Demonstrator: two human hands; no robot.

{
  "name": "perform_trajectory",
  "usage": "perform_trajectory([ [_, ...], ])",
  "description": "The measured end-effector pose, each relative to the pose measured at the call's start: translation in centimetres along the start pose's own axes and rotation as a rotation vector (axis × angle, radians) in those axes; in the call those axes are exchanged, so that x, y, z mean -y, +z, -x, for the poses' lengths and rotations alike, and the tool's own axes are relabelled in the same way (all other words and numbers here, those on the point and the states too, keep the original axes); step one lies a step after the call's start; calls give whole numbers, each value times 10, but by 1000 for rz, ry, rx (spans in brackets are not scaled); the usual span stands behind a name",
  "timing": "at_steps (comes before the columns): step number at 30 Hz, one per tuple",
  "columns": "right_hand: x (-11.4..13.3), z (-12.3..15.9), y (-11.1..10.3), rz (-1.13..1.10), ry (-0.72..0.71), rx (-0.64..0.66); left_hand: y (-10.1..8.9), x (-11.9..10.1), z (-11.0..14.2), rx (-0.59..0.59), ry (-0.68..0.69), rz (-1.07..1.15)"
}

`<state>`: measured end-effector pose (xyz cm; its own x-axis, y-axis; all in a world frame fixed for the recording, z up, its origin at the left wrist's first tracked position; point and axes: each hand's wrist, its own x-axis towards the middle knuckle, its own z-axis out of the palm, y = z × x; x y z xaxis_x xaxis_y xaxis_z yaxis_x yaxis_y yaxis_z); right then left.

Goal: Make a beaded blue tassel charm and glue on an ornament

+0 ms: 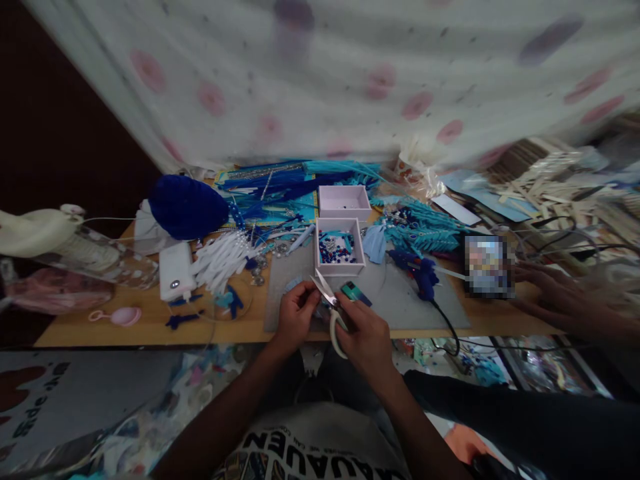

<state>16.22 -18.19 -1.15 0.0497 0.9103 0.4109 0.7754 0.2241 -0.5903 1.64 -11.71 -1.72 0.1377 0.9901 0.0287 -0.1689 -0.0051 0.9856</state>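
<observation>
My right hand (366, 335) grips white-handled scissors (331, 308), blades open and pointing up-left. My left hand (296, 313) is pinched closed right by the blade tips, holding something small I cannot make out. A teal-and-dark striped strip (356, 293) lies just right of the blades. Both hands hover over a grey mat (395, 297) at the front edge of a wooden table (150, 328). Directly behind the hands stands a white box (340, 247) with blue beads.
A second white box (345, 201), a blue glue gun (421, 274) with cord, teal feathers (425, 227), blue yarn ball (187, 207), white power bank (175, 271) and white tassels (223, 261) crowd the table. Another person's hand (550, 293) rests at right by a phone (487, 265).
</observation>
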Motion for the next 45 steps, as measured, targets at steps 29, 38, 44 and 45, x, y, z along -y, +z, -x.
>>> perform_trajectory([
  [29,2,1,4,-40,25,10,2,-5,1,-39,-9,-7],
  [38,4,0,7,-57,24,5,2,-4,1,-47,-6,0],
  [44,6,-1,9,-60,40,-18,2,-4,0,-63,4,-1],
  [45,7,-1,9,-61,39,-17,1,-5,0,-65,5,0],
])
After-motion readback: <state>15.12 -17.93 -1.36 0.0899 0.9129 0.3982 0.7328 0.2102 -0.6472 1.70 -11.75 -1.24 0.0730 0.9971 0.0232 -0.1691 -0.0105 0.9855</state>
